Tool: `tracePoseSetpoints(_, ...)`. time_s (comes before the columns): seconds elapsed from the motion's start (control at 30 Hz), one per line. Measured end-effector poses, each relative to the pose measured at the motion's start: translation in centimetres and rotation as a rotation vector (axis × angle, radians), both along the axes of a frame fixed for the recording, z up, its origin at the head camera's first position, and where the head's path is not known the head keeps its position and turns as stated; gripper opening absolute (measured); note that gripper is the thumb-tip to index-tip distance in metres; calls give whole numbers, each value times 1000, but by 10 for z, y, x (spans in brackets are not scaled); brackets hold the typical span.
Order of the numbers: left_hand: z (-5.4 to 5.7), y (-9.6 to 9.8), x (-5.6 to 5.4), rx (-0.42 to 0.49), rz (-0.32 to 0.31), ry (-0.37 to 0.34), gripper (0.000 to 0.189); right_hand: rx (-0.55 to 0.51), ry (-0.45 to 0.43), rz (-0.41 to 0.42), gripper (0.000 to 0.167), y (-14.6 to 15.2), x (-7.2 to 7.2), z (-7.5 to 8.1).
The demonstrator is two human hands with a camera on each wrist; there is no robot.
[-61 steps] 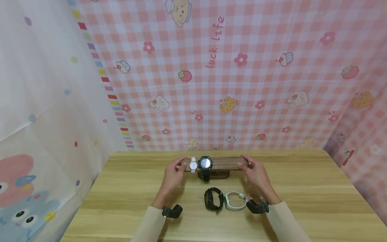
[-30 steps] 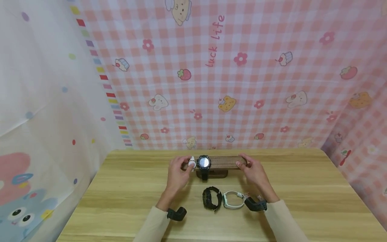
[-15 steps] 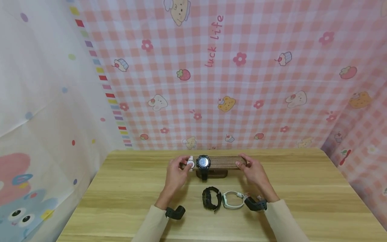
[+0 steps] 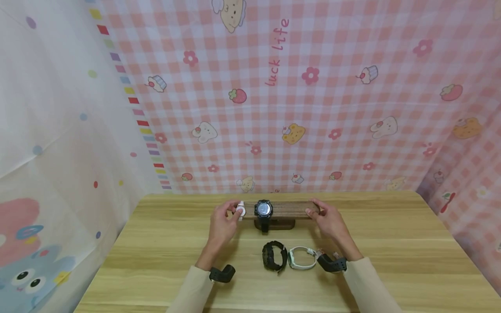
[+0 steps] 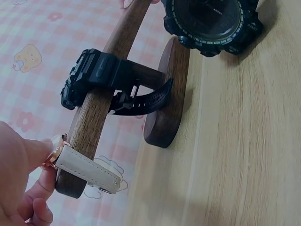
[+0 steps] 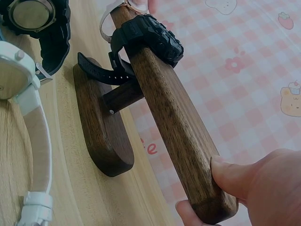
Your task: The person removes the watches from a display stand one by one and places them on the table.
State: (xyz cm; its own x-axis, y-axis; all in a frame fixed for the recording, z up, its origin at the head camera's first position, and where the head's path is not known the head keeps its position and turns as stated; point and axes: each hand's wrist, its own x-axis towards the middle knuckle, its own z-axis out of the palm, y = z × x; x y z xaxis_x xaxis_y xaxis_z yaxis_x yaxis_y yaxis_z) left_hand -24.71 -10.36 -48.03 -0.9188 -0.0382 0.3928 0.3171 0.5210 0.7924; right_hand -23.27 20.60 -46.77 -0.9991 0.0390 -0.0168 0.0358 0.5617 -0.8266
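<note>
A dark wooden T-bar watch stand [image 4: 289, 210] stands on the table, its bar running left to right. At the bar's left end my left hand [image 4: 221, 224] pinches a small wristwatch with a white strap [image 5: 87, 169], thumb on its face; the strap loops round the bar. Beside it, apart, a chunky black wristwatch [image 4: 264, 209] hangs round the bar, its strap end reaching down to the base [image 6: 101, 127]. My right hand [image 4: 330, 221] grips the bar's right end between thumb and fingers.
In front of the stand, a second black watch [image 4: 269, 256] and a white-strapped watch [image 4: 302, 258] lie on the wooden table [image 4: 156, 252]. Something rose-gold [image 4: 320, 252] is partly hidden by the right wrist camera [image 4: 332, 263]. Patterned cloth [image 4: 250, 108] hangs behind.
My left hand has gone from holding the bar's left end to pinching the white-strapped watch, which has slid left along the bar, away from the black watch. My right hand keeps its place.
</note>
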Motion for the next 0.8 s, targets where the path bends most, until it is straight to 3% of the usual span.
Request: tracePoseSetpoints(0.8, 1, -25, 1, -11, 35, 21, 18, 2, -14, -2, 55, 1, -1, 1)
